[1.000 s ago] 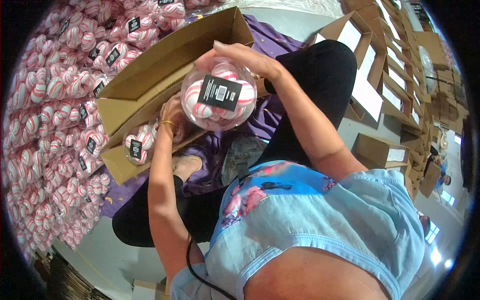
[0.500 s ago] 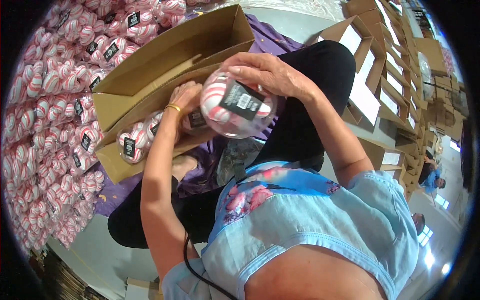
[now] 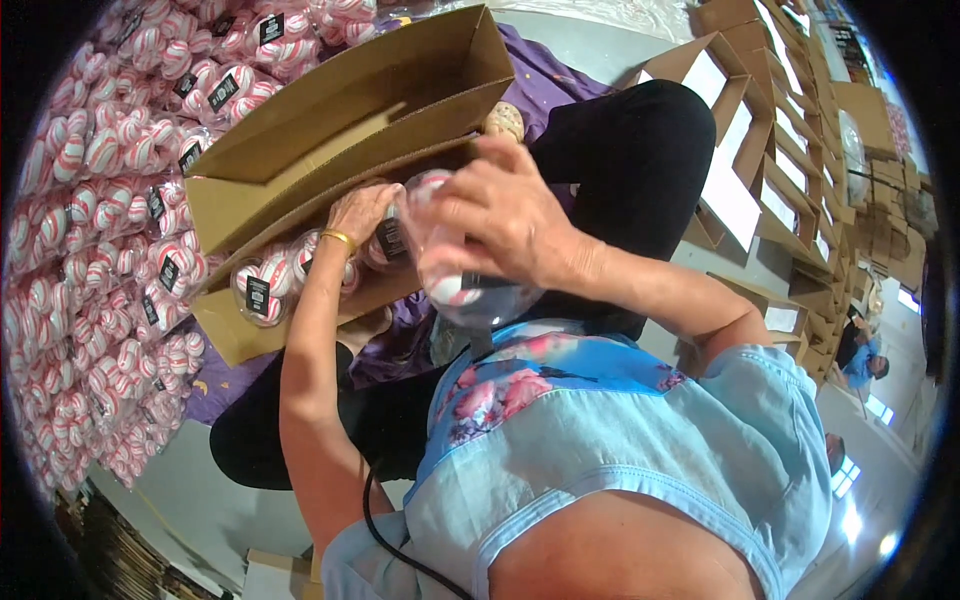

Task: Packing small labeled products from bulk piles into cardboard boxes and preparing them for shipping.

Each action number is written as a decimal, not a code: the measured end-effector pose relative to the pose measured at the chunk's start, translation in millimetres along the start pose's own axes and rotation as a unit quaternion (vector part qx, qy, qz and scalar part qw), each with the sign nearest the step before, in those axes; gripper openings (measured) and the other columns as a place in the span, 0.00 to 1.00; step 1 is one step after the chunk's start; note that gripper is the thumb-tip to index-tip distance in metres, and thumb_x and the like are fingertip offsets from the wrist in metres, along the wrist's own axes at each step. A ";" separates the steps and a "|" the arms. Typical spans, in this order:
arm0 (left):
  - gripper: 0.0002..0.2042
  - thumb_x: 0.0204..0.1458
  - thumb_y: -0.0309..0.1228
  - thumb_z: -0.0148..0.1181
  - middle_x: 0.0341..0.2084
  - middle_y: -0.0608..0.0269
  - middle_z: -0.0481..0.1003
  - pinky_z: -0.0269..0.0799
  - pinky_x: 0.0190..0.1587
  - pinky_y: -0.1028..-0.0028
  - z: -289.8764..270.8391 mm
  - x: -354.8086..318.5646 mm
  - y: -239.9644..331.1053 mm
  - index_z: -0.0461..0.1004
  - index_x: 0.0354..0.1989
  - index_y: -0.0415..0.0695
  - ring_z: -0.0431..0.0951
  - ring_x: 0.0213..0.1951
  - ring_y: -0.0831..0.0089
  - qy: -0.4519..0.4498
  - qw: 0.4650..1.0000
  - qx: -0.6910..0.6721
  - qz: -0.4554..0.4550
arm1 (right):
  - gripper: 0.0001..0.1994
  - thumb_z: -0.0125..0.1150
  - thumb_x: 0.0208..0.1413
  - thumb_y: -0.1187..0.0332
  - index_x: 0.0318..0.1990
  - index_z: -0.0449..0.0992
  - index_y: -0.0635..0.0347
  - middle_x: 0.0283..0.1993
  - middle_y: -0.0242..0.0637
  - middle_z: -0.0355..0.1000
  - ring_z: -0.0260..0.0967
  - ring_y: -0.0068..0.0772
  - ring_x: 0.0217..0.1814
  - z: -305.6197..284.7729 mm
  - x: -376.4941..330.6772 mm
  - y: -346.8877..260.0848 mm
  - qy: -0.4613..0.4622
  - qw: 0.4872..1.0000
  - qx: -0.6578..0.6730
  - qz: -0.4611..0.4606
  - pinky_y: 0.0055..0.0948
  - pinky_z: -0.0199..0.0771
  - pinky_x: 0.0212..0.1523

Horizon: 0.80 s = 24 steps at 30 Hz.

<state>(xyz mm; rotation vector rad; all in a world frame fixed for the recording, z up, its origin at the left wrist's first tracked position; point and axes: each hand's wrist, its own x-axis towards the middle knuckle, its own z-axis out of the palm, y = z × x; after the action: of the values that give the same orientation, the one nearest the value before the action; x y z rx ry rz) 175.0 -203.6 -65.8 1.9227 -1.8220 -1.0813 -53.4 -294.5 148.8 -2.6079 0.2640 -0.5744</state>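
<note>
We may drop the clear container [image 3: 458, 296], because our right grip [image 3: 500, 222] near twelve o'clock holds smooth plastic; left grip [image 3: 360, 213], toward ten, we cannot tell.

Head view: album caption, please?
Right hand holds a clear pack of striped balls, left hand beside similar packs in a cardboard box.

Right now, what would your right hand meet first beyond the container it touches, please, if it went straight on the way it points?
The right hand would probably meet the left hand, though depth is unclear.
</note>
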 end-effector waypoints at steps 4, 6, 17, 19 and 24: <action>0.20 0.59 0.42 0.40 0.48 0.49 0.71 0.60 0.56 0.69 4.8 9.5 32.9 0.69 0.51 0.42 0.70 0.51 0.58 0.000 0.978 -0.207 0.017 | 0.16 0.64 0.44 0.52 0.39 0.76 0.47 0.33 0.32 0.66 0.67 0.33 0.38 -4.0 -8.2 -15.4 -0.031 0.999 0.027 0.000 0.47 0.57 0.56; 0.20 0.60 0.39 0.39 0.52 0.50 0.69 0.56 0.59 0.71 6.3 12.7 35.3 0.65 0.55 0.41 0.66 0.55 0.60 -0.042 0.973 -0.207 0.090 | 0.16 0.64 0.44 0.53 0.39 0.76 0.48 0.32 0.32 0.65 0.66 0.33 0.38 -5.8 -11.7 -21.2 -0.054 0.998 0.025 0.004 0.48 0.56 0.57; 0.23 0.58 0.49 0.40 0.61 0.51 0.57 0.47 0.64 0.66 -15.7 -0.4 65.4 0.62 0.60 0.55 0.55 0.62 0.59 -0.196 0.965 -0.119 -0.129 | 0.20 0.65 0.43 0.55 0.44 0.75 0.49 0.37 0.33 0.65 0.64 0.34 0.41 -30.7 -31.7 -28.3 -0.114 0.992 0.040 0.031 0.48 0.52 0.57; 0.25 0.58 0.51 0.39 0.60 0.53 0.59 0.48 0.64 0.67 -13.0 -6.1 59.8 0.63 0.59 0.54 0.57 0.61 0.61 -0.169 0.970 -0.140 -0.101 | 0.21 0.64 0.44 0.56 0.47 0.73 0.49 0.39 0.33 0.65 0.64 0.34 0.43 -37.5 -33.3 -32.5 -0.135 0.989 0.043 0.044 0.47 0.51 0.57; 0.28 0.57 0.55 0.38 0.56 0.61 0.66 0.54 0.62 0.69 -17.5 -2.6 39.5 0.64 0.59 0.51 0.64 0.57 0.66 -0.253 0.952 -0.167 -0.035 | 0.22 0.62 0.46 0.59 0.51 0.70 0.47 0.41 0.34 0.64 0.61 0.34 0.48 -38.5 -33.5 -39.1 -0.179 0.980 0.040 0.081 0.43 0.51 0.55</action>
<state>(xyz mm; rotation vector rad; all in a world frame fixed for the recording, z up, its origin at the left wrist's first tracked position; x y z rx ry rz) 158.0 -212.7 -27.1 1.6168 -1.6545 -1.9089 -96.9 -265.9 186.7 -2.5236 0.3233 -0.0535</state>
